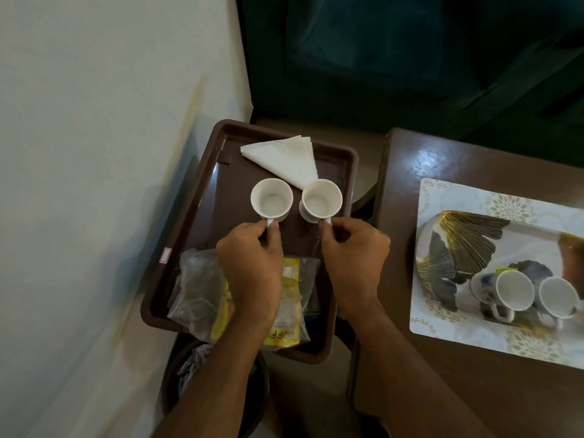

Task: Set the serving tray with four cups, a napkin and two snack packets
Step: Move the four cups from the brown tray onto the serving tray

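Observation:
A brown serving tray [202, 197] holds a folded white napkin [286, 159] at its far end. Two white cups stand upright side by side in the tray's middle. My left hand [252, 263] pinches the handle of the left cup [271, 199]. My right hand [352, 257] pinches the handle of the right cup [321, 200]. Two clear and yellow snack packets [202, 292] lie at the tray's near end, partly hidden under my forearms. Two more cups [513, 290] lie on their sides on a decorated tray at the right.
A white and gold decorated tray [442, 197] rests on a dark wooden table [442, 390] to the right. A white wall runs along the left. A dark bin [177, 374] stands below the brown tray. Dark green upholstery fills the back.

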`<state>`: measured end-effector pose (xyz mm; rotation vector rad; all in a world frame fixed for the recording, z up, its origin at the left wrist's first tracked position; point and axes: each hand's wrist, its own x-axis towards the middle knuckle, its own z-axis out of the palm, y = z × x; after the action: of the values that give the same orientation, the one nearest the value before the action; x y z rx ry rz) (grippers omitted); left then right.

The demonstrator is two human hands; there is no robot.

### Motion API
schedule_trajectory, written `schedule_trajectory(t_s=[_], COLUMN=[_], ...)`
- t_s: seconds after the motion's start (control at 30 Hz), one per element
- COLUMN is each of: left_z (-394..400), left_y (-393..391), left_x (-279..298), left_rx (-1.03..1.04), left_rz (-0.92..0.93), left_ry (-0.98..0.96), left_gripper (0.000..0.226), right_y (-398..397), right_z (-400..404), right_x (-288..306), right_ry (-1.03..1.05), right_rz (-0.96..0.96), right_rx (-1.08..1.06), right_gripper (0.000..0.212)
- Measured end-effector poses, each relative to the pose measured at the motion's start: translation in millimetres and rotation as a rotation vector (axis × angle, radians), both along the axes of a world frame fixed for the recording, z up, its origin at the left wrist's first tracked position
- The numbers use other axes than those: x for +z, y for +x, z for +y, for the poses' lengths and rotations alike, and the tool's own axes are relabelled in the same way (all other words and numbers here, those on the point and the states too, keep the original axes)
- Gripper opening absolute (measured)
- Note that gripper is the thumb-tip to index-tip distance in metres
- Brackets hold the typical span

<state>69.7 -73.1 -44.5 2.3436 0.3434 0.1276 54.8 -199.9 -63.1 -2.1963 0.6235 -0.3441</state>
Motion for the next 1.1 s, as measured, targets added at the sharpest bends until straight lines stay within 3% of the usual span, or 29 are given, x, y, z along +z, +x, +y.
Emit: schedule_trajectory(t_s=[0.3,0.63,0.83,0.97,1.1], left_z=[-82.9,-201.1,-260.4,-287.5,-305.2], left_y=[-28.7,-55.3,-54.7,-51.1,-47.6], left_x=[22.1,34.7,35.7,29.6,18.1], left_rx=[-0.076,-0.292,-0.427,-0.533,-0.569], left_rz=[-0.017,-0.012,0.010,0.042,0.074], left_ry=[0.030,0.013,0.043,0.045,0.075], left_gripper=[0.030,0.024,0.024,0.024,0.022], right_y=[-30.4,-76.8,-93.7,-102.3,-105.7], right_z=[-88.2,-231.3,-322.3,-364.7,-389.1], right_x=[21.1,38.7,36.8,32.0,16.3], right_ry=[-0.011,-0.164,-0.146,-0.143,-0.145], right_rz=[-0.009,-0.057,0.012,0.044,0.109], right_rx=[-0.041,-0.102,-0.103,-0.119,-0.075], right_gripper=[0.011,0.011,0.021,0.014,0.019])
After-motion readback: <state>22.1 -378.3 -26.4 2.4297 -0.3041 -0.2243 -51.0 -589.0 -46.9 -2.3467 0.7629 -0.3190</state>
